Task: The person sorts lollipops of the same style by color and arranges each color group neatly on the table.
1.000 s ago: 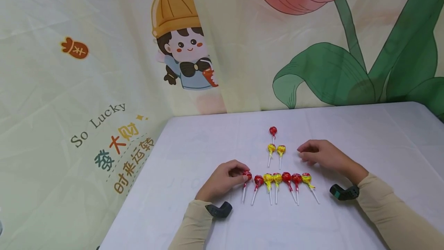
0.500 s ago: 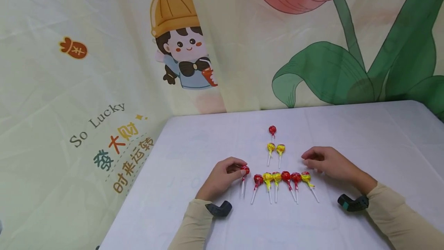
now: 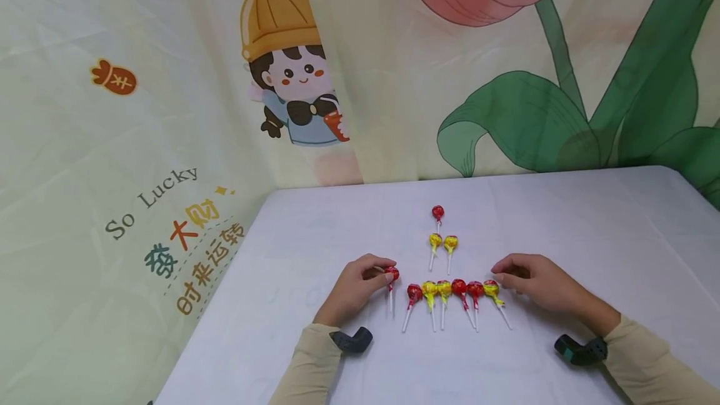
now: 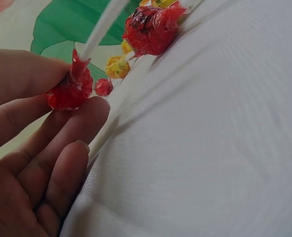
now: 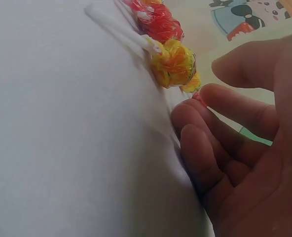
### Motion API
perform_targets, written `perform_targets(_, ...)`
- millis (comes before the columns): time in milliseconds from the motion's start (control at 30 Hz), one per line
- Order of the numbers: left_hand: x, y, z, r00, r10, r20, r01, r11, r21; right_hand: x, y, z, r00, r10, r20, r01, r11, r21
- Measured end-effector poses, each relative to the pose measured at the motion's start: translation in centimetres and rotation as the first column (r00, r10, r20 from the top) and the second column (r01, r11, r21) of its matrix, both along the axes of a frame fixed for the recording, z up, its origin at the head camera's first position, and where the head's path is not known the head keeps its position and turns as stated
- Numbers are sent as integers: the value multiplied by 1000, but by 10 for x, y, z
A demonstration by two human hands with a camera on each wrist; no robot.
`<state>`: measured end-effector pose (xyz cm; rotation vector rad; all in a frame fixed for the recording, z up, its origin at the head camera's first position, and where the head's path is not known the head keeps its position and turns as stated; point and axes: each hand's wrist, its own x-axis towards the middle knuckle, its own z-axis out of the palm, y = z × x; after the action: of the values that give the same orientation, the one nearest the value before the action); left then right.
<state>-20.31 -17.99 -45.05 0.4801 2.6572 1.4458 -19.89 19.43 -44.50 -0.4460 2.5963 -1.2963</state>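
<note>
Red lollipop (image 3: 392, 274) pinched in my left hand (image 3: 350, 286), at nine o'clock of a row of six lollipops (image 3: 444, 289).
That row lies between my hands on the white worktop (image 3: 439, 367); two yellow lollipops (image 3: 435, 240) and a farther red one (image 3: 437, 212) lie at its twelve. At three, my right hand (image 3: 540, 280), thumb (image 5: 244, 64) and fingertips (image 5: 221, 98) parted, is just beside the end yellow lollipop (image 3: 490, 289).

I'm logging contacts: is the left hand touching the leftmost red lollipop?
Touching: the left wrist view shows the left hand pinching the red lollipop by its wrapped head.
</note>
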Motion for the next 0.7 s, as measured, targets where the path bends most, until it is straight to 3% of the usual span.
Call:
perform_targets(267, 1, -2, -2, 1000, 23, 4, -23, 999, 22, 3, 2, -5, 998, 58, -14, -58, 998, 5)
perform_targets(700, -3, 0, -7, 996, 74, 40, -79, 987, 142, 3, 4, -4, 996, 93, -13, -93, 995, 18)
